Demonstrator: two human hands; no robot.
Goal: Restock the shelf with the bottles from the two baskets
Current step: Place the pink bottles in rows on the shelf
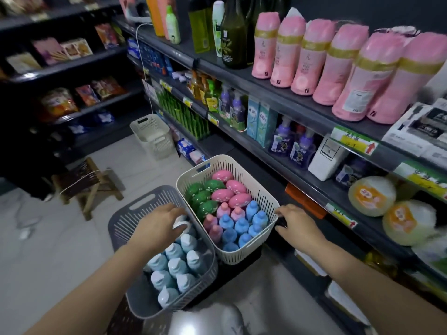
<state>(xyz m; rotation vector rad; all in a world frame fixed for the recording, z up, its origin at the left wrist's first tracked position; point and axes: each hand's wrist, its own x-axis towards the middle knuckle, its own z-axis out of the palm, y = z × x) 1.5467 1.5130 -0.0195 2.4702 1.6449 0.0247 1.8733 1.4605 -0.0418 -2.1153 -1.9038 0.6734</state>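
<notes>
A grey basket (125,221) low in the middle holds several pale blue bottles (177,264). My left hand (159,226) reaches into it and curls over a white-capped bottle (180,223) at its far end. Beside it on the right, a white basket (251,180) holds several green, pink and blue bottles (227,209). My right hand (295,223) hovers at the white basket's right wall, its fingers loosely curled and holding nothing. The shelf (302,112) runs along the right side.
The shelf's top board carries a row of pink bottles (321,61) and dark green bottles (233,37). An empty white basket (152,134) stands further down the aisle. A small wooden stool (84,182) sits on the floor at the left. Snack shelves (60,68) line the far left.
</notes>
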